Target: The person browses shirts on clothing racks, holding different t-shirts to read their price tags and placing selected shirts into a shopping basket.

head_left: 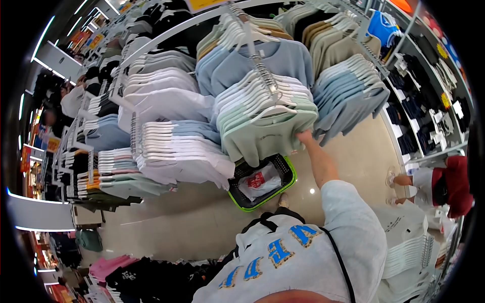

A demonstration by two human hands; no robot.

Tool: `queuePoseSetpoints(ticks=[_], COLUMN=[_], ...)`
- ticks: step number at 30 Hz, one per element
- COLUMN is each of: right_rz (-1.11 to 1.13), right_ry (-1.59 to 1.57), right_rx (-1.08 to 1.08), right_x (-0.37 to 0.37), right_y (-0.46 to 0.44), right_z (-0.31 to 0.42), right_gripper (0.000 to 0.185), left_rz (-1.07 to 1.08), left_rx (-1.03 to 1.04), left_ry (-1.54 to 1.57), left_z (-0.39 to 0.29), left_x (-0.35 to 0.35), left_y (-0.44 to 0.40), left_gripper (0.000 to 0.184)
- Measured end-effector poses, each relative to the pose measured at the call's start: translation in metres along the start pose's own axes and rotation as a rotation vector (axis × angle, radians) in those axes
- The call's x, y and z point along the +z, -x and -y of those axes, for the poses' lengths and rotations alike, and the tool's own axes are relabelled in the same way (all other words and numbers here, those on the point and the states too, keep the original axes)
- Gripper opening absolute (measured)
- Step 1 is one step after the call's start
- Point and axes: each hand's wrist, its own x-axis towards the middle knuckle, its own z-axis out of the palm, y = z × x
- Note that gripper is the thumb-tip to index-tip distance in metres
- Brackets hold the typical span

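My right hand (305, 136) reaches forward and grips the sleeve side of the front mint green T-shirt (265, 139). That shirt hangs on a white hanger (274, 110) at the front of a sloping metal rail (262, 70). Its fingers are partly hidden by the fabric. Several more mint green and white shirts hang close behind it. Below the shirt is a black shopping basket with a green rim (292, 174), holding a white plastic bag (260, 182) with red print. My left hand is out of view.
Light blue shirts (348, 96) hang to the right, white shirts (177, 151) to the left. Wall shelves (419, 96) with folded clothes line the far right. A person in a red top (457, 184) stands at the right edge. Black garments (156, 278) hang at lower left.
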Motion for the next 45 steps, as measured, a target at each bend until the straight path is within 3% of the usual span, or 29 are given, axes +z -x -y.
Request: queuePoseSetpoints(ticks=[3, 11, 12, 14, 17, 19, 21, 22, 25, 26, 28, 32, 35, 36, 39, 41, 43, 44, 45], right_rz=[0.121, 0.383, 0.387, 0.173, 0.299, 0.398, 0.68, 0.696, 0.88, 0.888, 0.968, 1.213, 1.342, 1.515, 1.505, 1.385, 1.107, 1.162, 1.153], right_ry=[0.154, 0.028, 0.034, -0.009, -0.27, -0.392, -0.163, -0.185, -0.268, -0.443, -0.715, -1.009, -1.06, -1.185, -1.295, -1.224, -1.387, -1.563, -1.564], right_rx=[0.129, 0.469, 0.467, 0.393, 0.526, 0.488, 0.685, 0.693, 0.648, 0.691, 0.874, 1.11, 1.036, 0.948, 0.927, 0.905, 0.913, 0.86, 0.858], right_x=[0.038, 0.03, 0.027, 0.02, 0.006, -0.004, 0.007, 0.0, -0.016, -0.023, -0.046, -0.084, -0.088, -0.111, -0.136, -0.155, -0.203, -0.213, -0.216], right_y=[0.035, 0.131, 0.14, 0.151, 0.163, 0.165, 0.164, 0.169, 0.183, 0.191, 0.198, 0.21, 0.199, 0.184, 0.168, 0.157, 0.142, 0.138, 0.136], right_z=[-0.024, -0.004, 0.001, 0.025, 0.049, 0.046, 0.008, 0.013, 0.015, 0.013, 0.015, 0.004, -0.017, 0.006, 0.011, 0.007, 0.055, 0.065, 0.054], right_gripper=[0.066, 0.062, 0.062, 0.057, 0.056, 0.054, 0.052, 0.052, 0.048, 0.048, 0.048, 0.048, 0.047, 0.05, 0.052, 0.052, 0.051, 0.051, 0.051], left_rz=[0.0, -0.044, -0.051, -0.041, 0.423, 0.027, -0.088, -0.104, 0.162, 0.226, 0.028, 0.048, 0.074, 0.049, 0.174, 0.169, -0.089, -0.026, -0.019], left_rx=[0.006, 0.174, 0.198, 0.224, -0.097, -0.292, -0.266, -0.284, -0.106, -0.058, 0.077, 0.409, 0.52, 0.734, 0.665, 0.61, 0.846, 0.725, 0.729], left_ry=[0.006, -0.212, -0.248, -0.281, 0.152, 0.277, 0.331, 0.316, -0.072, -0.224, -0.29, -0.227, -0.274, -0.207, 0.008, -0.06, 0.087, 0.049, 0.047], left_z=[-0.003, 0.011, 0.014, 0.024, 0.027, -0.018, -0.062, -0.078, -0.108, -0.12, -0.196, -0.288, -0.353, -0.318, -0.342, -0.357, -0.396, -0.399, -0.416], left_x=[0.014, 0.045, 0.047, 0.045, -0.01, -0.007, -0.013, -0.019, 0.005, 0.013, 0.026, 0.087, 0.129, 0.162, 0.186, 0.196, 0.191, 0.186, 0.183], left_y=[0.007, 0.008, 0.005, -0.011, -0.036, -0.024, -0.014, -0.011, -0.052, -0.071, -0.062, -0.076, -0.07, -0.115, -0.101, -0.096, -0.071, -0.067, -0.053], left_gripper=[0.025, 0.025, 0.025, 0.025, 0.023, 0.022, 0.021, 0.021, 0.02, 0.02, 0.029, 0.066, 0.059, 0.048, 0.043, 0.046, 0.047, 0.048, 0.048])
